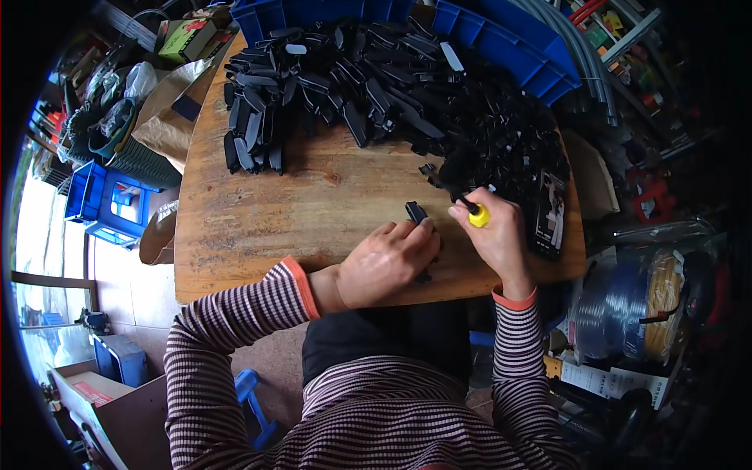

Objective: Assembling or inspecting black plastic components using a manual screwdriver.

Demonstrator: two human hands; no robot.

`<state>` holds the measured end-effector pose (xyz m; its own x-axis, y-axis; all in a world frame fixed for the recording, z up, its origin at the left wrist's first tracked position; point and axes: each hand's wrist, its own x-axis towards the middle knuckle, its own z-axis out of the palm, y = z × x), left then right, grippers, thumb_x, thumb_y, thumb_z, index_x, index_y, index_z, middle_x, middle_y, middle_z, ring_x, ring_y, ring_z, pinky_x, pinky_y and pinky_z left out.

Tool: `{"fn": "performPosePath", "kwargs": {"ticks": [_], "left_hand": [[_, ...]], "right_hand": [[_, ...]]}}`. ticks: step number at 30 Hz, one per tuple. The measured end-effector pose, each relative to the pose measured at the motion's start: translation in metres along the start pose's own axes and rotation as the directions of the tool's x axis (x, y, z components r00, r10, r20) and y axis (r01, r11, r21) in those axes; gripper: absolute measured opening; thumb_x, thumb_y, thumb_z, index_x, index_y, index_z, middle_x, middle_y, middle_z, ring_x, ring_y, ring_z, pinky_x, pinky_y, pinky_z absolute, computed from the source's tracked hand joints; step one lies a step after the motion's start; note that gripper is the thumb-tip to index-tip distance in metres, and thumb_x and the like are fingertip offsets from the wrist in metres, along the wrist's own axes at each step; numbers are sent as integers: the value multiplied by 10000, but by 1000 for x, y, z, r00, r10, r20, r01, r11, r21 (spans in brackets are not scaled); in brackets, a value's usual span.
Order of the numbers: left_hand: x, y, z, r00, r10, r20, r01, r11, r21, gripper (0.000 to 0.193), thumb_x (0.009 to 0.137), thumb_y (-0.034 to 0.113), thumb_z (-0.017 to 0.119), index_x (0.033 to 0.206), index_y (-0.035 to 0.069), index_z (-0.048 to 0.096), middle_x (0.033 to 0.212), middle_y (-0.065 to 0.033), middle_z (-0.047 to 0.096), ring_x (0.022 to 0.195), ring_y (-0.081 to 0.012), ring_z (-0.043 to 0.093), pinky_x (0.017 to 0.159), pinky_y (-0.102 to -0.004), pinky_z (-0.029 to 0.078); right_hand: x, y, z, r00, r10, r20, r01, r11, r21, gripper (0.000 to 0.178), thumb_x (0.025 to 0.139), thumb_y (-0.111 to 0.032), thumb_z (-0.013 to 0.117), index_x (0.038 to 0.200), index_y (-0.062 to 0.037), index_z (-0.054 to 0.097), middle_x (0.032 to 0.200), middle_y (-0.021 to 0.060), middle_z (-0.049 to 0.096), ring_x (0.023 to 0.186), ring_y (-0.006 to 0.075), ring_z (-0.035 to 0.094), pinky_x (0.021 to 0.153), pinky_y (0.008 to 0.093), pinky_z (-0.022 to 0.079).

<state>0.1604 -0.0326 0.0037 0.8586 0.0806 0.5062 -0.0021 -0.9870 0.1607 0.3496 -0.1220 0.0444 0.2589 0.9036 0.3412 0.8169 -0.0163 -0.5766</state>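
Observation:
My left hand (388, 262) presses down on a small black plastic part (416, 211) near the front edge of the round wooden table (258, 227); the part sticks out past my fingertips. My right hand (495, 231) is closed around a yellow-handled screwdriver (476, 214), its handle showing between thumb and fingers, held just right of the part. Behind both hands a large heap of black plastic parts (376, 86) covers the far half of the table.
Blue plastic bins (501, 39) stand at the table's back edge. A phone (551, 211) lies by my right hand. Wire spools (642, 305) sit at the right, blue crates (110, 200) and cardboard boxes at the left.

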Motion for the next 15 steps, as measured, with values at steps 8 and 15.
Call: {"fn": "performPosePath", "kwargs": {"ticks": [8,15], "left_hand": [[29,-10,9,965,20,262,21,988,-151,447,716,168,661,1127,2,597,1154,-123,574,1115,-280,525,918,-382,486],[17,-20,-4,984,138,116,-93,940,-330,266,740,153,649,987,56,625,1182,-106,576,1161,-252,500,906,-377,464]], "right_hand": [[3,7,0,997,70,-15,-69,996,62,151,813,-41,735,885,-15,605,748,167,650,679,319,668,574,329,492],[11,-3,2,999,-46,28,41,986,164,164,784,-3,733,902,-13,619,789,141,670,695,283,672,603,316,505]]}}
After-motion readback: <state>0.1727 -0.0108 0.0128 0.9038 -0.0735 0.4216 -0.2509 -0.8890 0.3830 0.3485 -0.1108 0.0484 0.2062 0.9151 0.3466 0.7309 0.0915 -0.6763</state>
